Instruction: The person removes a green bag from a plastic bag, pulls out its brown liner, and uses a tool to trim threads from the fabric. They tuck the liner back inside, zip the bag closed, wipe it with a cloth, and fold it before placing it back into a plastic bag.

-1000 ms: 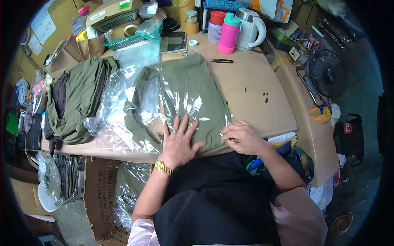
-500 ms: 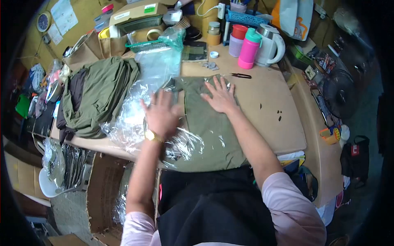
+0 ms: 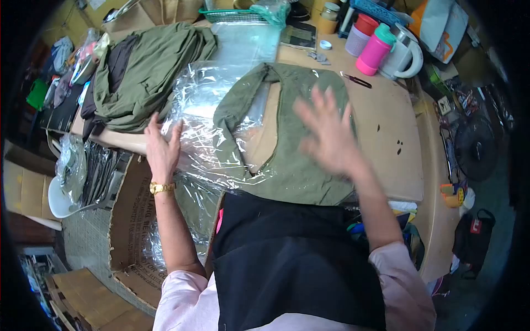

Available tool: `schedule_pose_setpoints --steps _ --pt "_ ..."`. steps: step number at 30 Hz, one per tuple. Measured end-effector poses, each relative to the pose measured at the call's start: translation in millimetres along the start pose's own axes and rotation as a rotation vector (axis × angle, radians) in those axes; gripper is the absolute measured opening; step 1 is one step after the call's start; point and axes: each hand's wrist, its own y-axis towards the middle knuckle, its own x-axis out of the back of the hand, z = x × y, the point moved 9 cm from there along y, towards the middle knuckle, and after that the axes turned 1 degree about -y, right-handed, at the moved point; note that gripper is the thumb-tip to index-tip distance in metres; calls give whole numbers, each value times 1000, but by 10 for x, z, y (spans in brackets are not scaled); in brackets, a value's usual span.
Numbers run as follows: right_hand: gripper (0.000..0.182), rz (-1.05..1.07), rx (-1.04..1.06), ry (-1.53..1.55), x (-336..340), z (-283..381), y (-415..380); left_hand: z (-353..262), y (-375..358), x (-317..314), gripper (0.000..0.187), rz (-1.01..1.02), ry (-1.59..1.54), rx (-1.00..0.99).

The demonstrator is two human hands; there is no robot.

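Two bare hands work at a brown-topped table. Right hand: open wide, fingers splayed, blurred, placed over the body of an olive garment; contact with the cloth cannot be told. Left hand: thumb and fingers parted, at the left margin of a clear plastic bag; whether the fingertips touch the film cannot be told. A gold watch encircles the left wrist.

The garment lies flat at the near edge of the table, directly in front of a black apron, with one sleeve bent in a loop to its left. Glints on the cloth show film over at least part of it; the bag spreads wrinkled beyond the sleeve.

Farther out, to the left — a pile of olive clothing with a dark piece along its side. Behind the bag lie flat clear sheets. Beyond the garment's upper right corner rest dark thread snips; past these stand a pink bottle, a kettle and a red-topped cup. Below the table's left part — an open cardboard box containing plastic-wrapped cloth.
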Motion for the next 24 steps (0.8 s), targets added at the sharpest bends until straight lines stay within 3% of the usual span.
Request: schedule_pose_setpoints --steps 2,3,5,6,9,12,15,17,19,21,23,24 --pt "75 278 210 -12 -269 638 -457 105 -44 -81 54 78 22 41" --pt "75 283 222 -7 -330 673 -566 221 -28 -64 54 75 30 52" --pt "81 347 152 67 -522 547 -729 622 -26 -339 38 282 -575 305" --pt "81 349 158 71 -516 568 -718 590 -38 -292 29 239 -724 308" --pt "78 389 102 104 -468 587 -663 492 -96 -272 34 273 -729 389" --pt "67 61 256 171 -191 1094 -429 352 -76 -223 38 312 -686 460" --pt "71 242 305 190 -621 1196 -439 518 86 -271 36 435 -510 299" --pt "67 249 320 266 -454 1127 -432 643 113 -196 39 428 -719 342" --pt "57 137 232 355 -226 817 -406 726 147 -210 49 430 -887 343" --pt "49 -220 -113 322 64 118 -453 464 72 21 58 360 -822 564" --pt "44 -283 -586 190 51 -615 -628 522 300 -168 79 455 -520 319" --pt "44 -284 -580 190 -14 -767 -650 521 372 -240 74 500 -376 355"
